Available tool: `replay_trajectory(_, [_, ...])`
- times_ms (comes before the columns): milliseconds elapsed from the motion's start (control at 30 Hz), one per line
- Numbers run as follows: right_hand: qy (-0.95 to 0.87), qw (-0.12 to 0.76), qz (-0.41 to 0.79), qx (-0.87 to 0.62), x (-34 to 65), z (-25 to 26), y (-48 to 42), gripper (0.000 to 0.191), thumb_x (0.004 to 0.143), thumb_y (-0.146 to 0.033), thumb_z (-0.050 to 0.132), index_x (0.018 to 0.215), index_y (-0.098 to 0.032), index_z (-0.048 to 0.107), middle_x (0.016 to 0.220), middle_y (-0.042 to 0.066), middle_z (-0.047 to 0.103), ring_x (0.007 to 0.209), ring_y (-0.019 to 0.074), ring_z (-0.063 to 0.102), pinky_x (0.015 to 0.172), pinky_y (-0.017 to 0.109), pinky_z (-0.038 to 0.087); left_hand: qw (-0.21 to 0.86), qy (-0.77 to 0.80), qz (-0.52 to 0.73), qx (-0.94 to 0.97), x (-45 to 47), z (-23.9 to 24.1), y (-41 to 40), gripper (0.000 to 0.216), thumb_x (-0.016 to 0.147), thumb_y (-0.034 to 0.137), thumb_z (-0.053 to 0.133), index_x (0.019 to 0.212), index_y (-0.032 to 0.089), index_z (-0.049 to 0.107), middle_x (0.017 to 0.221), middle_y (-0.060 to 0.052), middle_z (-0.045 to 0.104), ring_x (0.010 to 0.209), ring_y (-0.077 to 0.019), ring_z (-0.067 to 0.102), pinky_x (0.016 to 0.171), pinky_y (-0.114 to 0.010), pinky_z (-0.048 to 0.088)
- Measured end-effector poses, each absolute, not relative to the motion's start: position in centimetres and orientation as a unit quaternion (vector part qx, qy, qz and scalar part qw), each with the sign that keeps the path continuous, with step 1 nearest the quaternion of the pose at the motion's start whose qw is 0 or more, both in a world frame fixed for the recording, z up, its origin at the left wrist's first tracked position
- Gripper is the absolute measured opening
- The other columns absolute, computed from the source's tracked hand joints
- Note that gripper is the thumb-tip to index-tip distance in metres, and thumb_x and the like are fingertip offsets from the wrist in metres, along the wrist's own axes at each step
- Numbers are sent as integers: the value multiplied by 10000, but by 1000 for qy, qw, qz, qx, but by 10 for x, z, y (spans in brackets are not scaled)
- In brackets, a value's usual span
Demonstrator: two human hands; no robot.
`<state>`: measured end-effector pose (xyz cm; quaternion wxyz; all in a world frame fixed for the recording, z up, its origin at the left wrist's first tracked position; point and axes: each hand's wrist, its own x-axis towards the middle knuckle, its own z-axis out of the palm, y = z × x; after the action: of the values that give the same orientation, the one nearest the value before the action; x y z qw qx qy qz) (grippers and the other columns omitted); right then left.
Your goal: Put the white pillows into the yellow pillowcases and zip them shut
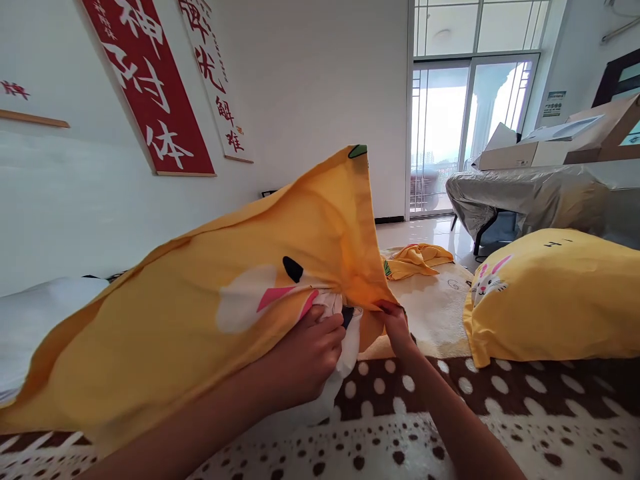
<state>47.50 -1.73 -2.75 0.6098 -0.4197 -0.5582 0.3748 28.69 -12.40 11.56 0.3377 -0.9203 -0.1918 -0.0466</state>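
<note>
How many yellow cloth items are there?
3: a printed pillowcase in front, its edge pinched by the right hand; a filled pillowcase at far right; and crumpled cloth behind, whose folds may hide more.

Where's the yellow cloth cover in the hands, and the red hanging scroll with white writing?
Yellow cloth cover (pixel 180 307), head view, on its broad side.
Red hanging scroll with white writing (pixel 151 87), head view, on its middle.

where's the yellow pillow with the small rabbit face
The yellow pillow lies at the right edge of the head view, right of the crumpled yellow cloth and the right hand.
</note>
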Motion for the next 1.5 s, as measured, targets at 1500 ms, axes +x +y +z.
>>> replay_trajectory(1500, [-725,362,172,-559,504,50,-78,157,709,-284,568,688,-205,434,640,-16,553,595,124,468,540,228,290,405,57,-183,-894,320,89,-49,227,850,91,510,636,160,534,655,-5,494,680,-138,403,672,-333,301])
